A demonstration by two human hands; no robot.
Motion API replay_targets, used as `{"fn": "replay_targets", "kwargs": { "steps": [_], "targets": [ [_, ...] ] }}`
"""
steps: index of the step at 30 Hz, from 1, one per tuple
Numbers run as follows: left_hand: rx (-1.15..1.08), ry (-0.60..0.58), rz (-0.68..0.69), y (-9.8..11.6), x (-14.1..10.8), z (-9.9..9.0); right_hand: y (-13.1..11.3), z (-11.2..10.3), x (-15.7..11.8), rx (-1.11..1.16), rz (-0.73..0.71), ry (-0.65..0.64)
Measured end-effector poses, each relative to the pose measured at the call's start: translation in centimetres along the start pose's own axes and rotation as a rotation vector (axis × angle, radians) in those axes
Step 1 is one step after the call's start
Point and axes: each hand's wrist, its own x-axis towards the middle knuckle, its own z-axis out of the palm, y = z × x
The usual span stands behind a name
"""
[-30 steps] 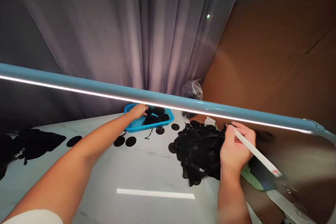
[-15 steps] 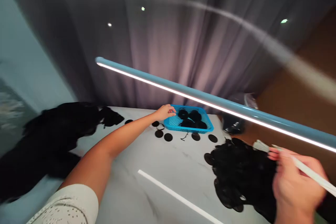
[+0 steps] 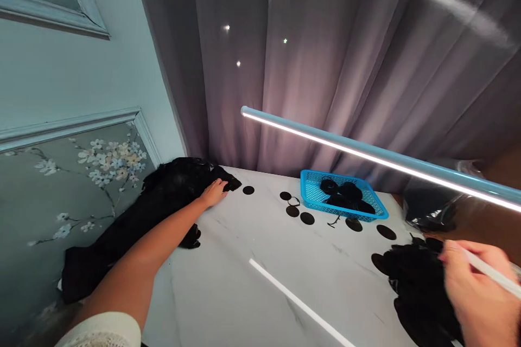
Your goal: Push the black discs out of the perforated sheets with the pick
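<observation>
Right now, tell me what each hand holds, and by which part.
Right hand: a white stick, held near one end. Left hand: at the black heap; whether it holds any cannot be told.

Before the curtain (image 3: pixel 301 76), on the table (image 3: pixel 244 244), the basket (image 3: pixel 314 190) stands between 2 heaps (image 3: pixel 175 187).

Likely a room in a home: grey curtain (image 3: pixel 309 76) across top, flower-patterned wall panel (image 3: pixel 81 195) at left, lamp (image 3: pixel 366 149) above marble-look table (image 3: pixel 236 265) at lower center.
</observation>
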Motion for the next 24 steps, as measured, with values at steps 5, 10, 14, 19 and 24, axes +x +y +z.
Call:
{"fn": "replay_targets", "kwargs": {
  "steps": [5, 10, 14, 19, 24],
  "targets": [
    [-0.007, 0.102, -0.020, 2.6, 0.9, -1.3, -0.8, 4.6, -4.9, -0.213, -0.188, -0.386],
    [-0.062, 0.134, 0.143, 10.9, -1.2, -2.9, 0.4, 7.7, -8.0, -0.124, -0.177, -0.667],
    [-0.174, -0.001, 0.472, 20.2, -9.9, -2.1, -0.1, 9.0, -9.1, 0.004, -0.067, -0.746],
    [-0.576, -0.340, 0.884, 22.9, -16.5, -2.5, -0.8, 8.6, -9.3, -0.066, -0.104, -0.834],
    [-0.462, -0.072, 0.602, 17.5, -8.0, -0.9, -0.8, 8.2, -9.0, -0.268, -0.208, -0.908]
  ]
}}
